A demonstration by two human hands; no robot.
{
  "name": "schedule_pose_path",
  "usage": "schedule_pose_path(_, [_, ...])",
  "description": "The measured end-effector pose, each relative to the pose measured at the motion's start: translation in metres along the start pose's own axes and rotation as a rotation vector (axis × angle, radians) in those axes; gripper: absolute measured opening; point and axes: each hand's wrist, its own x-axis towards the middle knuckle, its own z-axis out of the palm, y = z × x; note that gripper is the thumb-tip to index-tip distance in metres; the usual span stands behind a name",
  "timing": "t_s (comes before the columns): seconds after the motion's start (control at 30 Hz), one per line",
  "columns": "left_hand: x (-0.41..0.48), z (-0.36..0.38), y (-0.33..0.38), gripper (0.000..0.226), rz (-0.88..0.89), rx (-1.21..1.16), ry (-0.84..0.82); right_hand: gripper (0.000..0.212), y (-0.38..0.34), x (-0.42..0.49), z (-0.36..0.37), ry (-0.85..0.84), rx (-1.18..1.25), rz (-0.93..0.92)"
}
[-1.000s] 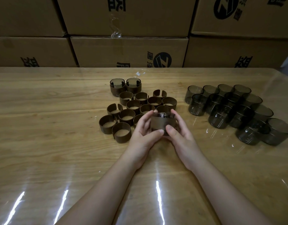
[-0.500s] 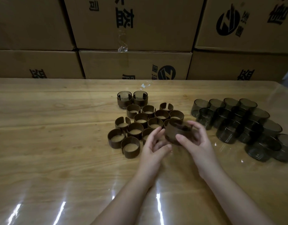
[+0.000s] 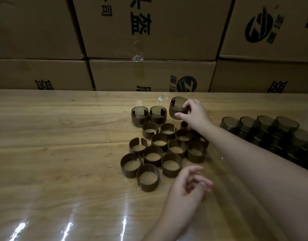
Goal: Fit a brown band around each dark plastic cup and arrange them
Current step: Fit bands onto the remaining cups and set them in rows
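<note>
My right hand grips a banded dark cup, held tilted at the far side of the table, just right of two banded cups that stand side by side. Several loose brown bands lie in a cluster in the middle of the table, under my right forearm. A group of several bare dark cups stands at the right. My left hand hovers near the front of the band cluster, fingers relaxed, holding nothing.
The wooden table carries a glossy clear cover. Stacked cardboard boxes form a wall right behind its far edge. A scrap of clear tape lies near the far edge by the held cup.
Both hands held the banded cup near the front of the cluster. The left hand let go and stayed back; the right hand carried the cup away to the far row beside the two banded cups.
</note>
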Motion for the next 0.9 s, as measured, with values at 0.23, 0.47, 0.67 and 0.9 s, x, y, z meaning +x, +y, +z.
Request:
schedule_pose_path(0.23, [0.001,0.004,-0.003,0.042,0.009,0.007,-0.026,0.030,0.013,0.025,0.021,-0.041,-0.094,0.054])
schedule_pose_path(0.47, [-0.001,0.003,0.005,0.052,0.010,0.024,-0.039,0.040,0.024,0.021,0.032,-0.075,-0.183,0.084])
schedule_pose_path(0.67, [-0.003,0.003,0.008,0.056,0.015,0.027,-0.029,0.037,0.025,0.017,0.031,-0.077,-0.242,0.043])
schedule_pose_path(0.9, [0.000,0.002,0.004,0.035,-0.003,0.021,-0.031,0.046,0.024,0.010,0.028,-0.086,-0.283,0.019])
